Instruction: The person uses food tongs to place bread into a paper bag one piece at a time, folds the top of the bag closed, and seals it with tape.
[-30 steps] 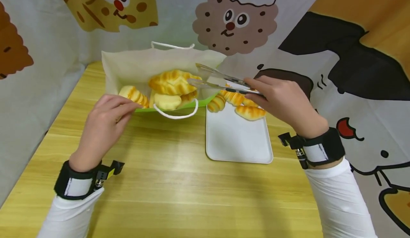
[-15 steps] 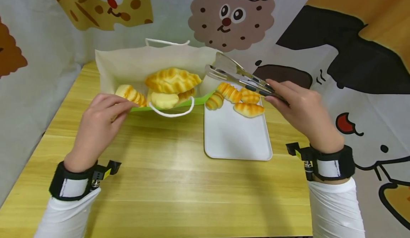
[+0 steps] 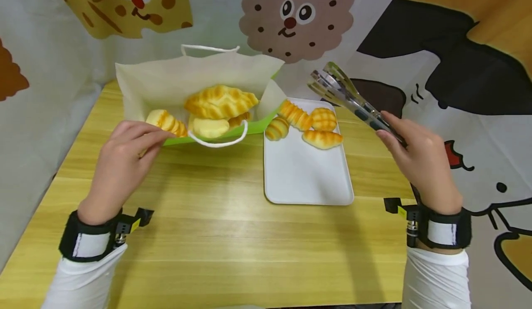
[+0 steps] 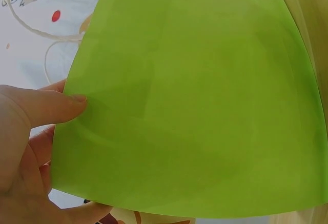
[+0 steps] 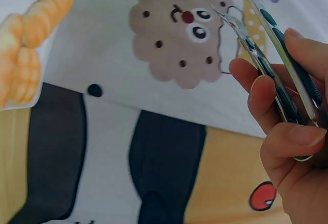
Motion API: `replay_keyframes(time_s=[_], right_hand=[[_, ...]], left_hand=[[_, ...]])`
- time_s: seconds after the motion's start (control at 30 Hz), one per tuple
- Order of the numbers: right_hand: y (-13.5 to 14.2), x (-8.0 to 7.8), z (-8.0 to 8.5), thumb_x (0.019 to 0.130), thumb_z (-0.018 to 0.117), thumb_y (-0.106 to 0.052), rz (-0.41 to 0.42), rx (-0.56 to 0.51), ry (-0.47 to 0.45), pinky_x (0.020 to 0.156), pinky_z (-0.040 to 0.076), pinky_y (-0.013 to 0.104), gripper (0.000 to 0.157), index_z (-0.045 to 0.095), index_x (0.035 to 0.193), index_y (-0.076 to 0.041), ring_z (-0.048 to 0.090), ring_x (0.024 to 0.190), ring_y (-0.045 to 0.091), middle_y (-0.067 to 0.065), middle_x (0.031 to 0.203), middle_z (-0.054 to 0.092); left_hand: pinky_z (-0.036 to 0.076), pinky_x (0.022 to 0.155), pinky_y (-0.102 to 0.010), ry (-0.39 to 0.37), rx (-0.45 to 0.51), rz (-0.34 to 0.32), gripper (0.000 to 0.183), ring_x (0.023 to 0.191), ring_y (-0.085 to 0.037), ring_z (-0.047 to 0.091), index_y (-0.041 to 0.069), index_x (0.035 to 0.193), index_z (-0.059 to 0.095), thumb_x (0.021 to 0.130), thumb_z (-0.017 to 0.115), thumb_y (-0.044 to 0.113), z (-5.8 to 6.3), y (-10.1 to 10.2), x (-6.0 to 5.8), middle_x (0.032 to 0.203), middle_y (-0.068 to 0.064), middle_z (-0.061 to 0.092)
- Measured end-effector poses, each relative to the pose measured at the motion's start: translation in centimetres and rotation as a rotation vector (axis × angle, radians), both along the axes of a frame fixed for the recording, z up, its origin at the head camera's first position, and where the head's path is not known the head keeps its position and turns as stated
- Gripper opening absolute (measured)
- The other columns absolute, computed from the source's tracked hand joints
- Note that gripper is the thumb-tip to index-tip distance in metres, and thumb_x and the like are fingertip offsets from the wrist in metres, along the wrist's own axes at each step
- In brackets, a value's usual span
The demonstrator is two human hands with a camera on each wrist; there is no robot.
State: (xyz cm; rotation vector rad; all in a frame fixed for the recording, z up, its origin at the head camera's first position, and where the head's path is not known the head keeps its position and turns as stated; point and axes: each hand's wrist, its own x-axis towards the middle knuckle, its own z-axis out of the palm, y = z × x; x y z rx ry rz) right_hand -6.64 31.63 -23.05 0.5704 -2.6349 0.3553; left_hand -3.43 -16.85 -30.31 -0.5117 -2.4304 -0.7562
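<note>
My left hand (image 3: 126, 161) pinches the near rim of a green paper bag (image 4: 189, 106), thumb outside it in the left wrist view. The bag's pale inside faces up, with several breads in it: a large braided loaf (image 3: 220, 102), a pale yellow bun (image 3: 209, 127) and a sliced-looking roll (image 3: 167, 122) by my fingers. My right hand (image 3: 421, 161) grips metal tongs (image 3: 353, 97), raised to the right of the bag, tips pointing up and left. Nothing is between the tong tips. In the right wrist view the fingers curl round the tong arms (image 5: 287, 70).
A white tray (image 3: 307, 179) lies right of the bag on the wooden table (image 3: 216, 244). Several breads, among them a pointed roll (image 3: 322, 139) and a grid-marked bun (image 3: 323, 119), sit at its far end. A printed cloth (image 3: 216, 4) hangs behind.
My right hand has drawn the tongs out from above the bag, to the right and past the tray. The braided loaf stays in the bag. My left hand keeps its pinch.
</note>
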Motion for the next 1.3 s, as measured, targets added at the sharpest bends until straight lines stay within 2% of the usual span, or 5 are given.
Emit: replay_keyframes(time_s=[0.37,0.6,0.87,1.1,1.3], right_hand=[[1.3,-0.5,-4.8,0.093,0.062,-0.017,-0.08,-0.067,-0.086,0.05,0.028,0.027,0.036,0.061,0.125,-0.002,0.04,0.059,0.018,0.009,0.072,0.052],[0.5,-0.6,-7.6,0.096,0.056,-0.026,-0.137,-0.127,-0.219,0.045,0.036,0.031,0.037,0.061,0.124,-0.002,0.046,0.057,0.02,0.01,0.074,0.058],[-1.0,-1.2,-11.0,0.098,0.048,-0.04,-0.196,-0.19,-0.407,0.042,0.037,0.031,0.042,0.064,0.118,-0.007,0.051,0.054,0.018,0.007,0.079,0.067],[-2.3,-2.1,-13.4,0.099,0.047,-0.04,-0.214,-0.206,-0.538,0.047,0.041,0.032,0.041,0.064,0.118,-0.008,0.053,0.056,0.017,0.005,0.08,0.067],[-2.8,-2.5,-14.5,0.099,0.047,-0.04,-0.239,-0.23,-0.598,0.046,0.041,0.031,0.041,0.063,0.121,-0.009,0.054,0.056,0.019,0.006,0.084,0.069]], left_hand=[[0.045,0.079,-0.042,-0.001,-0.002,0.007,0.022,0.093,-0.029,0.053,-0.001,0.098,0.074,0.077,0.071,-0.008,0.0,-0.1,0.0,0.094,-0.014,0.069],[0.045,0.079,-0.042,0.001,-0.004,0.005,0.022,0.093,-0.029,0.053,-0.001,0.098,0.074,0.077,0.071,-0.009,0.0,-0.1,0.0,0.094,-0.015,0.069],[0.044,0.079,-0.042,0.006,0.005,0.004,0.022,0.092,-0.029,0.053,-0.001,0.097,0.074,0.077,0.071,-0.009,-0.1,-0.1,0.0,0.094,-0.015,0.069],[0.045,0.079,-0.043,0.004,-0.004,0.013,0.022,0.092,-0.029,0.053,-0.001,0.096,0.074,0.076,0.072,-0.009,-0.2,-0.1,0.1,0.094,-0.015,0.069],[0.045,0.079,-0.042,0.012,0.002,0.013,0.021,0.092,-0.029,0.053,-0.001,0.096,0.074,0.077,0.071,-0.009,-0.2,-0.1,0.1,0.094,-0.014,0.069]])
